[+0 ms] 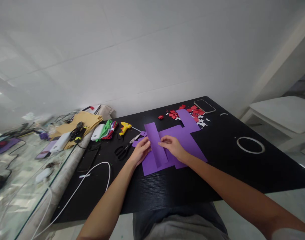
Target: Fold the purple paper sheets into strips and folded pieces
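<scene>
A long purple paper strip (155, 141) is held upright at a slant above larger purple sheets (190, 143) on the black table. My left hand (141, 151) grips the strip's left edge, its fingers closed on it. At the right edge, my right hand (172, 146) pinches the same strip between thumb and fingers. Another purple piece (189, 120) lies behind, partly over red paper scraps (195, 111). Black-handled scissors (122, 151) rest left of my left hand, their blades beside small purple scraps (137, 141).
A yellow glue gun (124, 128), bundled coloured strips (109, 129) and a white cable (109, 166) are on the left. A phone (204, 106) lies at the back right, a ring (250, 145) nearer. Beyond the left edge is a cluttered glass table (24, 176); a white stool (285, 110) stands right.
</scene>
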The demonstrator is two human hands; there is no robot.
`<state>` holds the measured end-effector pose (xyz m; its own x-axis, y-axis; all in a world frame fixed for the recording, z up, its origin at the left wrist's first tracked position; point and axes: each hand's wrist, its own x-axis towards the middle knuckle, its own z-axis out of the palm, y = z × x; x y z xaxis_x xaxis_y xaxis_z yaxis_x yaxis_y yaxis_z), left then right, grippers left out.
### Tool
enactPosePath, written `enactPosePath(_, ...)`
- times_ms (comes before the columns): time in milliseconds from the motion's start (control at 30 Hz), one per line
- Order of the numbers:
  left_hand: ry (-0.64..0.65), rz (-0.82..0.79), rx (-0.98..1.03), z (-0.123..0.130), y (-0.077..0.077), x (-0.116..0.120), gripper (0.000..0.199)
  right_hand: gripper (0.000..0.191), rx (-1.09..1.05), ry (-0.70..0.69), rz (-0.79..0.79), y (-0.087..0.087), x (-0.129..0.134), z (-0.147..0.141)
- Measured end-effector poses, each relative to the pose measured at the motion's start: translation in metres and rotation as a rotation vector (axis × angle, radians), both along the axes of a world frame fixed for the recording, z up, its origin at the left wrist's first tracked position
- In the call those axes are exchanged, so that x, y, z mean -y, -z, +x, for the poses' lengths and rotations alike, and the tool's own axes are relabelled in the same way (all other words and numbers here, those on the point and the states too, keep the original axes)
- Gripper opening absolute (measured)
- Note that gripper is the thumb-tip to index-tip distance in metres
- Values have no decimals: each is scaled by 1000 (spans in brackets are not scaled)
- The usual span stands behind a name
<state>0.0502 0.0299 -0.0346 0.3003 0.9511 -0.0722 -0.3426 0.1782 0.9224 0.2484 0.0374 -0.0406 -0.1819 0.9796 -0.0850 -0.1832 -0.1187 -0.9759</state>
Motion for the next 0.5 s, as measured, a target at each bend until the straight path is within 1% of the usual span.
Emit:
enactPosePath(100, 65, -7, 20, 2, 1, 2, 49, 36, 143, 65, 171, -1, 1, -1)
enactPosePath(167, 86, -21, 31, 2, 0, 3, 49, 36, 165, 61, 194, -3, 2, -1)
enactPosePath(300, 58, -46, 43, 3, -2, 3, 52, 32, 59, -65, 122, -6, 4, 1)
enactPosePath(400, 2, -69, 24, 2, -5, 3, 55, 27, -152, -148, 16, -11, 4, 2)
enactPosePath(500, -38, -73, -36, 1, -9, 3, 59, 31, -355, -175, -117, -17, 3, 5)
